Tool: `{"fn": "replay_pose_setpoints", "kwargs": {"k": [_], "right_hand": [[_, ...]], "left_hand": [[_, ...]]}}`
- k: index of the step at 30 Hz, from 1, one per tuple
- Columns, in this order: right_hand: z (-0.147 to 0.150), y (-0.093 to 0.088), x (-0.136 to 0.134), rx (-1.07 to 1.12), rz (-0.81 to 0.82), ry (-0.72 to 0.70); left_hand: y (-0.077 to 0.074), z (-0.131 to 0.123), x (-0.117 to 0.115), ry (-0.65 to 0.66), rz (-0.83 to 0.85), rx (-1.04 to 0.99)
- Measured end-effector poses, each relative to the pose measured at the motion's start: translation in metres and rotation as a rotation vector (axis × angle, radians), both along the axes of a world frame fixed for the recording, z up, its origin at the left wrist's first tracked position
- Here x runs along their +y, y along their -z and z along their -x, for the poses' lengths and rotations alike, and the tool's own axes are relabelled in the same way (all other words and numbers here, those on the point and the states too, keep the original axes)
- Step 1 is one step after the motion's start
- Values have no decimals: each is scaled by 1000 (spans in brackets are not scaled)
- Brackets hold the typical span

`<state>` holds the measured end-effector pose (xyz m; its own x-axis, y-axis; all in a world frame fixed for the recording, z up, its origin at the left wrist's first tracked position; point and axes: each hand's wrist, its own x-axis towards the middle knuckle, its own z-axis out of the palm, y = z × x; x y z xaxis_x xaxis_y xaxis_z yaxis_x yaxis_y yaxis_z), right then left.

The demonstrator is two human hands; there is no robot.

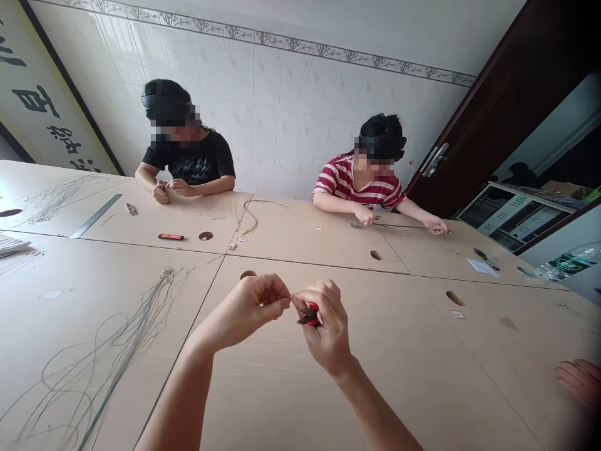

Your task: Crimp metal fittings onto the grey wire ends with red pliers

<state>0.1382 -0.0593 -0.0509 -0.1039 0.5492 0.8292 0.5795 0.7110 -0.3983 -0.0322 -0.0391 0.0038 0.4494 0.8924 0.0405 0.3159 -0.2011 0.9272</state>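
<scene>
Just over the near side of the table, my two hands meet at the fingertips. My left hand is closed in a pinch, and what sits between its thumb and finger is too small to name. My right hand is wrapped round a small pair of pliers with dark jaws and red handles. Those jaws point left, below the pinched fingertips. A tiny pale tip shows where the fingers of both hands come together. To the left of my forearm lies a loose bundle of thin grey wires, small fittings gathered at its far end.
Across the table sit a person in a black shirt and another in a striped shirt, who holds strands. A ruler, a red-and-black box, a pen and a bottle lie about. Another person's hand is at right.
</scene>
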Motion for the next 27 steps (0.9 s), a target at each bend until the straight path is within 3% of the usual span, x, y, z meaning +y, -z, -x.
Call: {"fn": "replay_pose_setpoints", "kwargs": {"k": [16,27], "right_hand": [[-3,5,-1,-65,-7,-26],[-1,0,1,-90,34,-66]], "left_hand": [[8,8,5,66,52,12],[5,11,7,73,48,5]]}}
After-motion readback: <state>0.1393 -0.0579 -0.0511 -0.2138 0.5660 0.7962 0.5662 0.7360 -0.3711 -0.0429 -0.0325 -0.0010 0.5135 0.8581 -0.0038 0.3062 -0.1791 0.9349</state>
